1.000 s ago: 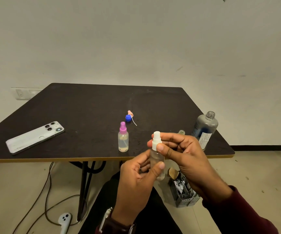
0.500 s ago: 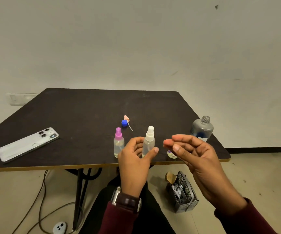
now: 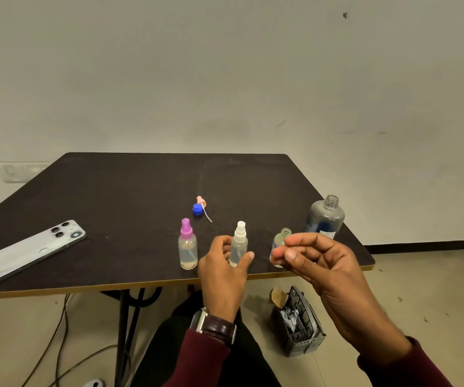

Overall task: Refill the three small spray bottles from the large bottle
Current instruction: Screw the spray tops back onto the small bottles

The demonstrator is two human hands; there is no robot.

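Note:
Three small clear spray bottles stand in a row near the front edge of the dark table (image 3: pixel 130 191). The pink-capped bottle (image 3: pixel 188 247) is on the left. The white-capped bottle (image 3: pixel 239 243) stands in the middle, with my left hand (image 3: pixel 222 272) wrapped around it, thumb in front. The third small bottle (image 3: pixel 280 241) has no cap and is partly hidden behind my right hand (image 3: pixel 323 263), which hovers with loosely curled fingers and holds nothing. The large grey bottle (image 3: pixel 325 219) stands uncapped at the table's right edge. A loose pink spray head (image 3: pixel 201 201) and a blue cap (image 3: pixel 197 209) lie behind the row.
A white phone (image 3: pixel 30 250) lies face down at the left of the table. Under the table's front edge, a grey basket (image 3: pixel 300 328) with scraps stands on the floor at the right. Cables (image 3: pixel 58 331) run beside the table leg.
The white-capped bottle came down from in front of me onto the table, still in my left hand. My right hand let go of its spray top and moved right.

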